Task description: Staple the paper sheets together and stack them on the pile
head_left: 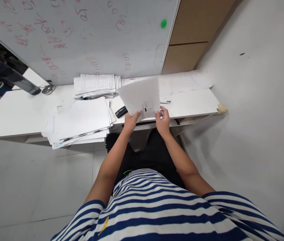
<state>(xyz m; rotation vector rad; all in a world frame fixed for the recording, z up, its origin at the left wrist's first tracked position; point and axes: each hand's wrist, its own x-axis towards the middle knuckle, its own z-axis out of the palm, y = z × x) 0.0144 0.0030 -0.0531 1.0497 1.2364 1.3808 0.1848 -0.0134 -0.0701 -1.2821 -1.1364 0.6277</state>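
Note:
Both hands hold a sheet of paper (142, 95) up over the front edge of the desk, tilted, with some small dark print near its lower part. My left hand (131, 121) grips its lower left corner, thumb on the near face. At the lower right edge, my right hand (163, 119) pinches the sheet, with the fingers partly behind it. A black stapler-like object (121, 111) lies on the desk just left of the sheet, its right end hidden. Whether more than one sheet is held, I cannot tell.
Left of the hands, a loose stack of papers (81, 117) overhangs the front edge of the white desk (18, 107). Another stack of printed sheets (95, 83) lies behind it. A whiteboard (101, 36) stands at the back, a dark bottle (13, 75) far left, a wall (252, 117) right.

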